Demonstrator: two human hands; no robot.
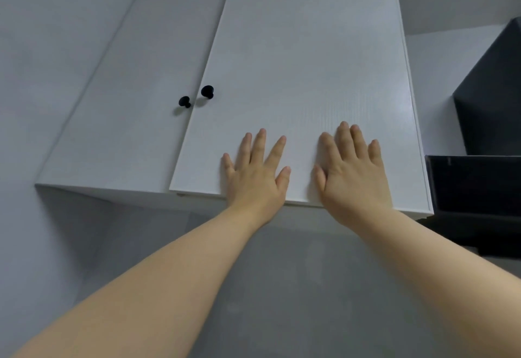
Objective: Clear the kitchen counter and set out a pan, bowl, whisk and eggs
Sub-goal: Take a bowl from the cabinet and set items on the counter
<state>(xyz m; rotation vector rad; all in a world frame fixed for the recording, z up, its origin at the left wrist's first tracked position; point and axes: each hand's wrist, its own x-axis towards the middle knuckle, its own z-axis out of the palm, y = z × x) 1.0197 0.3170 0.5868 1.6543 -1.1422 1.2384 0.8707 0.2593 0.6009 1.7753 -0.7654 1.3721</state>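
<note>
head: white cabinet door point(304, 61), grey wall point(282, 287)

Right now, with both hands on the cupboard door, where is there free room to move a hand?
The right door is bare between the left hand and the black knobs, and above both hands. The left door is untouched. Crowded: the right hand lies near the door's right edge, beside the black hood.

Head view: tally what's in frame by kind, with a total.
White cabinet doors: 2, the left door and the right door
Black knobs: 2, the left knob and the right knob
Hands: 2, the left hand and the right hand, both flat on the right door
Black range hood: 1
Total: 7
</note>
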